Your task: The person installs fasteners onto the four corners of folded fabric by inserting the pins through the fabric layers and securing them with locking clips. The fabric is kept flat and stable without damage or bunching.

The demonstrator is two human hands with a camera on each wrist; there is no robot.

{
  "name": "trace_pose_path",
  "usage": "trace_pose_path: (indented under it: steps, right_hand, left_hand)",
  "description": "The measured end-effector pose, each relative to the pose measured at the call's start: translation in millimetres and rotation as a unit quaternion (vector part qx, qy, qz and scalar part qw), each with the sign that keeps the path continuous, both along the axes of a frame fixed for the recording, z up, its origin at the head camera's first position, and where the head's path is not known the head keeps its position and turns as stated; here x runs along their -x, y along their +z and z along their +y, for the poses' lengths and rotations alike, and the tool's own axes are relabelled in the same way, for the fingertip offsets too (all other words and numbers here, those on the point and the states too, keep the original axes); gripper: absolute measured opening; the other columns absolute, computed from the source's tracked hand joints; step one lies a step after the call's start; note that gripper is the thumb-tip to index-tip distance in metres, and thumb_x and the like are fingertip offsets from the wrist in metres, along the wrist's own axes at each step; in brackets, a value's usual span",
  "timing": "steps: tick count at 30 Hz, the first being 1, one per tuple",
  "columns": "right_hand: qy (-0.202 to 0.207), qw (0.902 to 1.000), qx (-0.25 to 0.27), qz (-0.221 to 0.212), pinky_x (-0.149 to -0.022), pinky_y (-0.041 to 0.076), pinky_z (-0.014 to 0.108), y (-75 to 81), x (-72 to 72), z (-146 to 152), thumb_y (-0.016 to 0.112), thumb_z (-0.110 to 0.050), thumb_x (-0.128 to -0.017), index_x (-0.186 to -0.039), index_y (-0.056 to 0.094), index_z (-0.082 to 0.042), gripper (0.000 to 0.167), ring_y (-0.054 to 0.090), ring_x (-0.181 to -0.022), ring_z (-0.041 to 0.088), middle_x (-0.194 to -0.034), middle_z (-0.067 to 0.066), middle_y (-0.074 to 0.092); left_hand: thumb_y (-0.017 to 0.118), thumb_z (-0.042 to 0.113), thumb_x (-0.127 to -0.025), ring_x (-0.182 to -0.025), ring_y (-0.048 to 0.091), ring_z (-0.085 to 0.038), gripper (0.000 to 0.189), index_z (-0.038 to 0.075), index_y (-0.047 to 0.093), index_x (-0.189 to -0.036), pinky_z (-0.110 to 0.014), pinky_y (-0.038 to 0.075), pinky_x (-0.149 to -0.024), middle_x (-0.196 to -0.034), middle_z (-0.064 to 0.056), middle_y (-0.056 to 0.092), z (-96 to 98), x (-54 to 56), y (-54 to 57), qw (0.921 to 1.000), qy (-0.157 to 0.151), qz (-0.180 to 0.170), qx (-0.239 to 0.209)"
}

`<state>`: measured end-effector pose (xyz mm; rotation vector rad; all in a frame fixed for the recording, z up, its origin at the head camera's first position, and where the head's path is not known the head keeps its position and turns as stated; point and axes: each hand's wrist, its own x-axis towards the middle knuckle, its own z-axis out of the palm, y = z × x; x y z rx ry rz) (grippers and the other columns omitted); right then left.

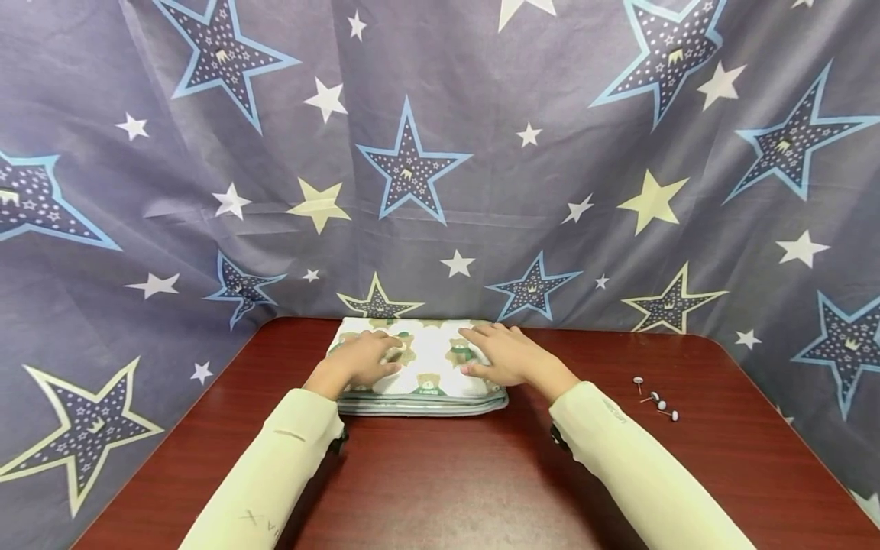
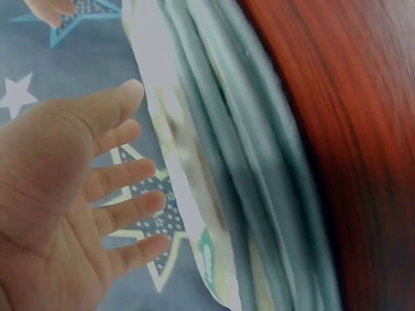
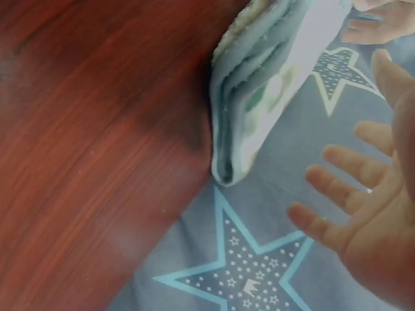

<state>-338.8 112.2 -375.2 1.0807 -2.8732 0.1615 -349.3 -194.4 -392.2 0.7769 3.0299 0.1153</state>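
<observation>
A folded blanket (image 1: 426,382), white with a teddy bear print and grey-green edging, lies at the far middle of the table. Its stacked layers (image 2: 259,168) show from the side in the left wrist view, and a folded corner (image 3: 227,155) shows in the right wrist view. Over the blanket's left part is my left hand (image 1: 362,357), its fingers spread and fairly straight. My right hand (image 1: 509,355) is over the right end, fingers extended too. Both wrist views show the palms facing the top layer with a small gap; neither hand grips anything.
Several small white-headed pins (image 1: 656,401) lie on the table to the right of the blanket. The reddish-brown table (image 1: 440,481) has rounded far corners. Right behind it hangs a grey-blue curtain (image 1: 440,252) printed with stars.
</observation>
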Motion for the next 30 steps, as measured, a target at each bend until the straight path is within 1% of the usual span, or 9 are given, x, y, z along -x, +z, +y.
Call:
trace_pose_path:
  steps: [3, 7, 12, 16, 21, 24, 26, 28, 30]
  right_hand:
    - [-0.001, 1.0, -0.002, -0.004, -0.109, 0.038, 0.062, -2.6, 8.8, -6, 0.061, -0.051, -0.099, -0.156, 0.042, -0.013, 0.071, 0.045, -0.139, 0.04, -0.154, 0.014, 0.047]
    - [-0.004, 1.0, -0.007, -0.002, -0.107, 0.04, 0.059, -5.8, 21.5, -13, 0.064, -0.046, -0.099, -0.154, 0.046, -0.012, 0.067, 0.049, -0.134, 0.041, -0.151, 0.016, 0.049]
    - [-0.008, 0.9995, -0.029, 0.009, -0.104, 0.044, 0.054, -10.1, 33.5, -21, 0.067, -0.044, -0.098, -0.149, 0.052, -0.014, 0.062, 0.055, -0.125, 0.038, -0.142, 0.015, 0.057]
    - [0.004, 0.9987, -0.05, 0.007, -0.108, 0.042, 0.052, -13.6, 37.4, -30, 0.068, -0.042, -0.098, -0.146, 0.054, -0.011, 0.059, 0.055, -0.126, 0.036, -0.135, 0.015, 0.059]
    - [-0.017, 0.9968, -0.078, 0.001, -0.11, 0.039, 0.053, -17.6, 39.4, -41, 0.067, -0.042, -0.098, -0.145, 0.054, -0.013, 0.057, 0.053, -0.128, 0.036, -0.131, 0.015, 0.061]
    - [-0.033, 0.9965, -0.076, -0.013, -0.107, 0.043, 0.052, -20.3, 40.2, -45, 0.068, -0.042, -0.097, -0.145, 0.053, -0.016, 0.057, 0.055, -0.126, 0.036, -0.129, 0.013, 0.061]
    - [-0.031, 0.9964, -0.074, -0.027, -0.103, 0.047, 0.049, -22.0, 40.7, -47, 0.068, -0.042, -0.097, -0.144, 0.053, -0.016, 0.055, 0.057, -0.121, 0.034, -0.126, 0.011, 0.061]
    - [-0.024, 0.996, -0.076, -0.04, -0.097, 0.05, 0.047, -24.0, 41.0, -49, 0.067, -0.041, -0.098, -0.137, 0.056, -0.017, 0.047, 0.059, -0.114, 0.032, -0.119, 0.01, 0.061]
    - [-0.021, 0.995, -0.082, -0.052, -0.095, 0.05, 0.046, -25.2, 40.7, -52, 0.066, -0.04, -0.099, -0.135, 0.057, -0.018, 0.044, 0.059, -0.11, 0.031, -0.115, 0.008, 0.06]
  left_hand:
    - [0.065, 0.035, -0.098, -0.127, 0.055, -0.045, 0.048, 0.012, 0.06, -0.141, -0.063, 0.043, -0.099, -0.141, -0.018, 0.058, -9.6, 6.5, -1.6, 1.0, 0.006, 0.0, -0.002]
    - [0.065, 0.027, -0.097, -0.123, 0.057, -0.045, 0.044, 0.007, 0.062, -0.136, -0.059, 0.046, -0.101, -0.135, -0.02, 0.06, -20.3, 15.2, -3.8, 0.9997, 0.013, 0.004, -0.018]
    - [0.063, 0.024, -0.097, -0.121, 0.057, -0.045, 0.042, 0.005, 0.062, -0.135, -0.057, 0.047, -0.101, -0.129, -0.021, 0.06, -27.0, 22.7, -7.5, 0.9989, 0.039, -0.015, -0.02]
    - [0.064, 0.026, -0.096, -0.121, 0.057, -0.044, 0.044, 0.007, 0.061, -0.135, -0.056, 0.048, -0.099, -0.129, -0.021, 0.058, -25.5, 25.2, -9.6, 0.9977, 0.057, -0.039, -0.001]
    - [0.067, 0.029, -0.093, -0.12, 0.056, -0.044, 0.049, 0.01, 0.06, -0.138, -0.057, 0.047, -0.1, -0.128, -0.02, 0.057, -21.2, 27.5, -9.5, 0.9962, 0.066, -0.056, 0.006]
    - [0.068, 0.029, -0.092, -0.12, 0.055, -0.046, 0.049, 0.012, 0.06, -0.138, -0.057, 0.046, -0.1, -0.129, -0.02, 0.057, -19.9, 28.8, -10.6, 0.9953, 0.075, -0.061, 0.009]
    - [0.068, 0.029, -0.091, -0.12, 0.054, -0.048, 0.049, 0.012, 0.06, -0.136, -0.057, 0.046, -0.1, -0.129, -0.021, 0.056, -19.4, 28.8, -11.8, 0.995, 0.077, -0.062, 0.014]
    - [0.068, 0.028, -0.09, -0.118, 0.054, -0.049, 0.049, 0.011, 0.061, -0.135, -0.058, 0.045, -0.1, -0.129, -0.022, 0.056, -18.6, 27.7, -12.1, 0.995, 0.076, -0.063, 0.015]
    - [0.067, 0.028, -0.089, -0.117, 0.054, -0.05, 0.049, 0.009, 0.061, -0.134, -0.058, 0.045, -0.1, -0.128, -0.024, 0.056, -18.2, 26.3, -12.0, 0.9954, 0.073, -0.06, 0.017]
